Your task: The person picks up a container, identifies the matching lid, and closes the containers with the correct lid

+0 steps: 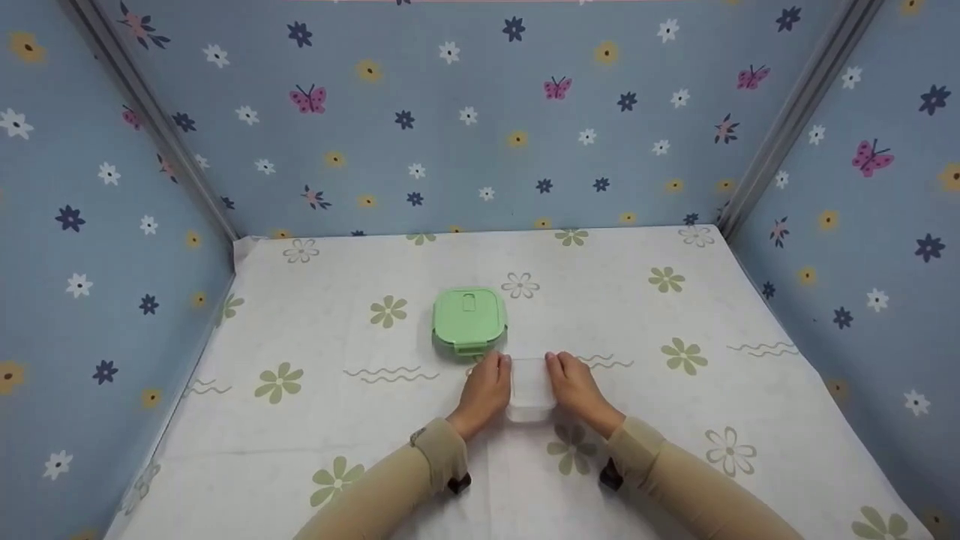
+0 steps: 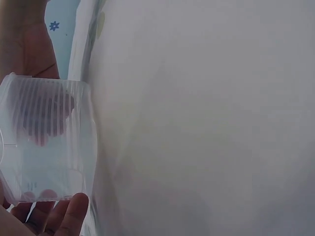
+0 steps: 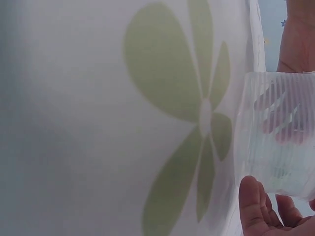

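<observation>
Between the two hands is a clear plastic container [image 1: 531, 390] with ribbed sides, low over the white cloth near the middle of the table. My left hand [image 1: 486, 387] grips its left side, fingertips curled along the wall in the left wrist view. On the opposite side my right hand [image 1: 579, 385] holds the container [image 3: 278, 132], thumb on top in the head view. Just beyond the left hand sits a green square lunch box [image 1: 469, 318] with its lid on and a clip at the front. Whether the clear container touches the cloth I cannot tell.
A white tablecloth [image 1: 247, 450] with green flowers and wavy lines covers the table. Blue patterned walls [image 1: 465, 150] close off the back and both sides. Grey posts [image 1: 795, 112] stand at the back corners.
</observation>
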Demonstrator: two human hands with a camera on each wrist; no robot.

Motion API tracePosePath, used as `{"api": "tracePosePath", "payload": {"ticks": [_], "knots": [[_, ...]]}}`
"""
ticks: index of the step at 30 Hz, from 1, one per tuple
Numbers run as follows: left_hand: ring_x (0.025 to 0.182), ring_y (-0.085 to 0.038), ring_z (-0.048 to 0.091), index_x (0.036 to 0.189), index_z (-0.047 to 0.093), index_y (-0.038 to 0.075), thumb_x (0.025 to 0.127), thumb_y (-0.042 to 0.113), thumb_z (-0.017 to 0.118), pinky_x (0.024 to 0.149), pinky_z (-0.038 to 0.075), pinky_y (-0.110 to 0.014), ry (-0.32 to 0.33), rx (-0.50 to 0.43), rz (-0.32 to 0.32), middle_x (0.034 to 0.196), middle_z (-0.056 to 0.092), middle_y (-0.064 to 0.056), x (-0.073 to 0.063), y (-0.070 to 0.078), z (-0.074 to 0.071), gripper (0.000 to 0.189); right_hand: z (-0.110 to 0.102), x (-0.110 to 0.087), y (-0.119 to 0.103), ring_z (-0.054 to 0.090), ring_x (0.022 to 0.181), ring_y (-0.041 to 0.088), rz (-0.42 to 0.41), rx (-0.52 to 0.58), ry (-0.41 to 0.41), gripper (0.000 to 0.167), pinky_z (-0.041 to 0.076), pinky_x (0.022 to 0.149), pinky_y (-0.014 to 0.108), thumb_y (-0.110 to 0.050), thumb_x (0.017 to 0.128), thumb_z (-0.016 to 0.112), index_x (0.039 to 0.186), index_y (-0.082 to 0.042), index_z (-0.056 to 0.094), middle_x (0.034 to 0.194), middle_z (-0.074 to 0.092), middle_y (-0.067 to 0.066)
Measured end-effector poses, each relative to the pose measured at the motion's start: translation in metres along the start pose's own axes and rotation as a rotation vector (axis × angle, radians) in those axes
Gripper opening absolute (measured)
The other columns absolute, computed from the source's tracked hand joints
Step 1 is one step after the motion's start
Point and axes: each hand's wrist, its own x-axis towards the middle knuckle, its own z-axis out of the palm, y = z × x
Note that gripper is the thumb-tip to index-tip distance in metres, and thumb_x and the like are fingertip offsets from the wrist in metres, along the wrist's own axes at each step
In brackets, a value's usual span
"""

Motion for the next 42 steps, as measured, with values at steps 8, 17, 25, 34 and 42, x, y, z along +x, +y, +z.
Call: {"api": "tracePosePath", "payload": {"ticks": [8,17,25,34,42], "knots": [[0.087,-0.016,0.058,0.112,0.061,0.007,0.109,0.043,0.065,0.077,0.049,-0.033,-0.110,-0.151,-0.087,0.099,0.064,-0.006,-0.022,0.059,-0.039,0.036,-0.001,0.006,0.005,0.056,0.081,0.019,0.056,0.027,-0.021,0.037,0.048,0.072,0.032,-0.033,0.115,0.052,0.100,-0.004,0.070,0.086,0.062,0.004],[0.104,-0.019,0.059,0.126,0.061,0.008,0.097,0.044,0.082,0.092,0.050,-0.036,-0.241,-0.191,-0.067,0.118,0.065,-0.007,-0.022,0.057,-0.045,0.052,-0.016,0.004,0.008,0.065,0.099,0.022,-0.028,0.015,-0.211,0.040,0.054,0.083,0.034,-0.038,0.107,0.069,0.126,-0.002,0.069,0.117,0.072,0.013],[0.137,-0.035,0.058,0.159,0.048,0.009,0.091,0.047,0.087,0.115,0.049,-0.054,-0.414,-0.188,-0.025,0.160,0.054,-0.013,-0.022,0.052,-0.060,0.087,-0.035,0.005,0.015,0.064,0.125,0.037,-0.152,0.052,-0.416,0.074,0.052,0.110,0.057,-0.033,0.099,0.079,0.160,-0.003,0.048,0.149,0.057,0.025],[0.141,-0.031,0.056,0.161,0.048,0.016,0.090,0.045,0.089,0.120,0.046,-0.053,-0.484,-0.155,-0.030,0.162,0.053,-0.008,-0.020,0.051,-0.067,0.087,-0.038,0.004,0.015,0.061,0.129,0.036,-0.144,0.053,-0.474,0.082,0.051,0.111,0.057,-0.031,0.091,0.088,0.161,-0.011,0.050,0.148,0.059,0.018],[0.142,-0.031,0.056,0.161,0.046,0.017,0.089,0.050,0.089,0.121,0.046,-0.052,-0.504,-0.130,-0.032,0.161,0.053,-0.008,-0.019,0.052,-0.068,0.089,-0.039,0.005,0.017,0.061,0.128,0.034,-0.138,0.046,-0.468,0.081,0.051,0.112,0.056,-0.032,0.091,0.088,0.160,-0.011,0.051,0.145,0.061,0.017]]}}
